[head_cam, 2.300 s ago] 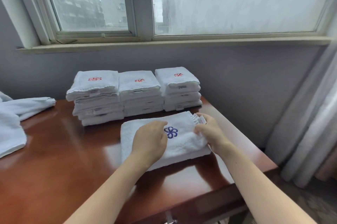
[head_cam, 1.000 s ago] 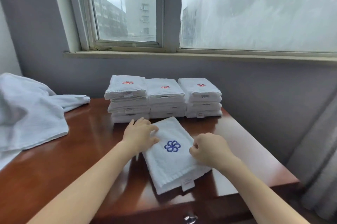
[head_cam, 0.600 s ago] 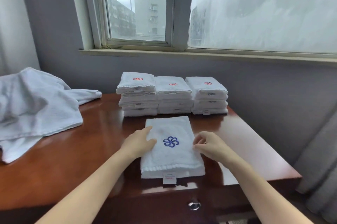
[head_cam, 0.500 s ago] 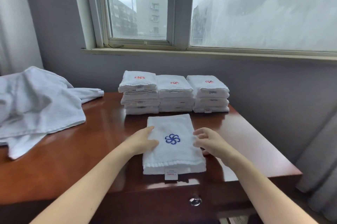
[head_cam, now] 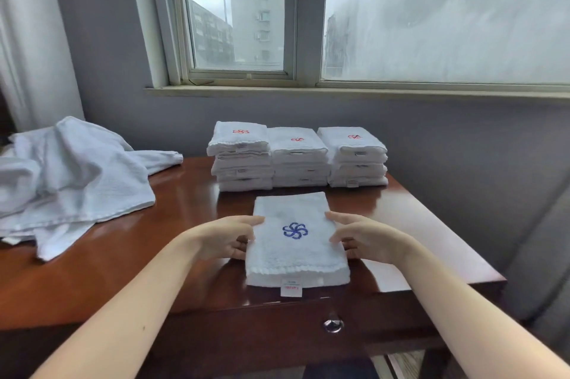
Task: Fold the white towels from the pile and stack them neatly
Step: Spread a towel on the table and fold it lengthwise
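The left hand (head_cam: 228, 236) and right hand (head_cam: 364, 236) grip the sides of a folded towel (head_cam: 296, 252) at centre frame on the worktop (head_cam: 129, 261), fingers (head_cam: 337, 238) curled around it. 3 finished stacks (head_cam: 297, 159) stand behind it, and the unfolded pile (head_cam: 71, 175) at left awaits folding.
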`<state>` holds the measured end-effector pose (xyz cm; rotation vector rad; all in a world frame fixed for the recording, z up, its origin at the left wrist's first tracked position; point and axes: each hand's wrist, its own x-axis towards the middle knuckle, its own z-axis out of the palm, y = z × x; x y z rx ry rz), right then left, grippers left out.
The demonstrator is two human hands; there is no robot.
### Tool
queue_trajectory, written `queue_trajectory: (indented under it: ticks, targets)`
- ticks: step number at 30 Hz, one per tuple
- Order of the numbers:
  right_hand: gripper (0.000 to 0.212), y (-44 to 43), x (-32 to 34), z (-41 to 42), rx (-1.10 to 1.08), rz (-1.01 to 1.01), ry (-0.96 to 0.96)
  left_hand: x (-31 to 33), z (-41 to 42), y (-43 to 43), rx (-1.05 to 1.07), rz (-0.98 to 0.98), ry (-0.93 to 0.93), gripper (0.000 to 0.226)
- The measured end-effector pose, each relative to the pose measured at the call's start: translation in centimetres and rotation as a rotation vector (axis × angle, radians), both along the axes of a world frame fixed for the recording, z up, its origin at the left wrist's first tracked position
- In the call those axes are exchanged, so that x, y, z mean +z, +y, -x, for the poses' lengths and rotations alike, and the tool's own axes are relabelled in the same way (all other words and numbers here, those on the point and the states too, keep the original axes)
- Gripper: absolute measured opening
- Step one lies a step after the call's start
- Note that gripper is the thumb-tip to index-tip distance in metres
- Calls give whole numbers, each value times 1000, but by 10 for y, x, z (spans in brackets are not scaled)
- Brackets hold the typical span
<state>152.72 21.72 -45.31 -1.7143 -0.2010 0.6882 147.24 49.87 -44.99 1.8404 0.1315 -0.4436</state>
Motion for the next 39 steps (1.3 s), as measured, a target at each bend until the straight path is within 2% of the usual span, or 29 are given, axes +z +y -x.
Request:
queue_trajectory:
  ticks: [5, 12, 16, 19, 22, 28, 34, 39]
  targets:
    - [76, -5, 2, 0, 25, -46, 49, -2, 2, 10, -15, 199, 83, 61]
    - [80, -9, -1, 0, 56, -101, 61, -10, 5, 16, -18, 412, 47, 68]
    - [80, -12, -4, 2, 86, -117, 18, -11, 9, 16, -83, 332, -57, 76]
    - [81, -14, -3, 2, 70, -130, -104, -7, 12, 15, -107, 285, -161, 84]
    - [86, -16, 3, -5, 54, -226, -205, 8, 12, 14, -122, 250, -294, 91]
    - [90, -7, 36, -39, -46, -257, -462, 52, -25, -2, -27, -23, -595, 87]
    - [94, 9, 69, -108, -155, -248, -586, 90, -99, -2, -5, -164, -688, 89]
    - [93, 23, 102, -175, -203, -269, -591, 120, -167, 3, 20, -193, -683, 87]
